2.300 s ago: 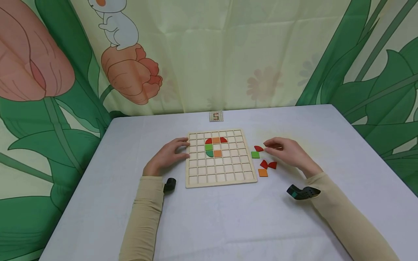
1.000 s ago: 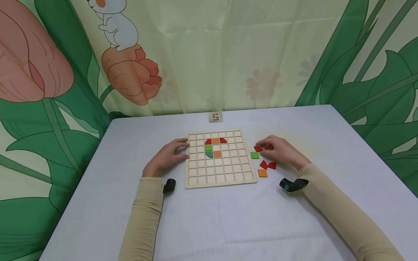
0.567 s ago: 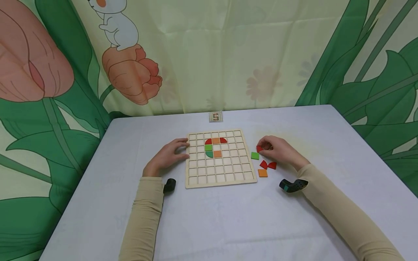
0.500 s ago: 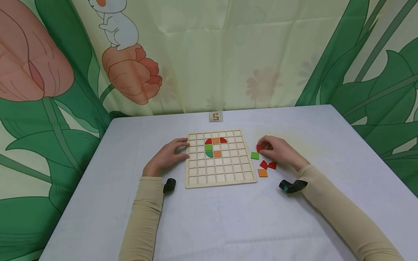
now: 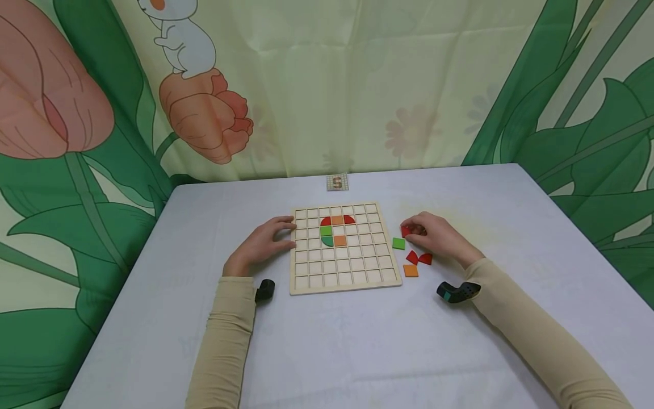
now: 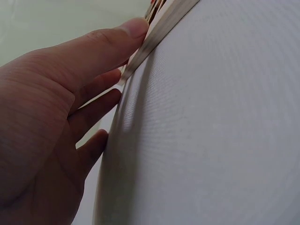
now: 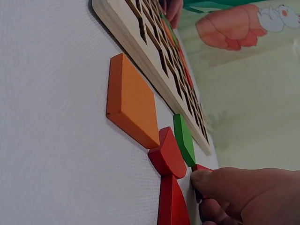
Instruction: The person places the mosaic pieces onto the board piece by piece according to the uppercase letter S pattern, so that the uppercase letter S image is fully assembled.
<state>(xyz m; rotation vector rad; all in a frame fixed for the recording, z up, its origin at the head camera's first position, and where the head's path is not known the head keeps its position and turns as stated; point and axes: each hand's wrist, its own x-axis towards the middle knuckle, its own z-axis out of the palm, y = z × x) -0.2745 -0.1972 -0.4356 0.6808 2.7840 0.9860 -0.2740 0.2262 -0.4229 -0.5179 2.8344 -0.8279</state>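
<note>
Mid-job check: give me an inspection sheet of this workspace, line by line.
Surface: table under a pale cloth.
Job's things: wooden grid board holding six coloured tiles; loose green square, orange square and two red pieces to its right.
Clutter: small S card beyond the board.
Grippers: left hand rests against the board's left edge; right hand pinches a red tile.
Cables: nothing seen.
Surroundings: floral backdrop.

A small red wooden piece (image 5: 406,231) is pinched at the tips of the right hand's fingers (image 5: 415,226), low over the bench. Only a corner of it shows beyond the fingertips (image 7: 201,177); its full shape is hidden by them.
</note>
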